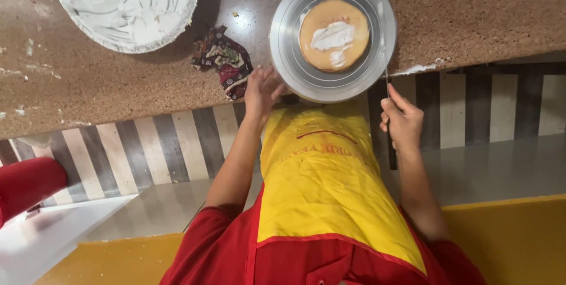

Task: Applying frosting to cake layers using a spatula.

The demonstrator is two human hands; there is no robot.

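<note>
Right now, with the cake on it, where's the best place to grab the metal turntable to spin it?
Probably the outer rim of the turntable, on the near-left edge, where the left hand already rests. The rim is bare metal all round, while the cake layer with its dab of cream sits in the middle. Come from the person's side; the right hand holds a palette knife along the right edge.

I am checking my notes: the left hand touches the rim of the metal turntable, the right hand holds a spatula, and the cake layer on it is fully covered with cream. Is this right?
Not quite. In the head view, the cake layer carries only a dab of cream in its middle; most of its top is bare. The left hand does touch the metal turntable, and the right hand holds the spatula.
</note>
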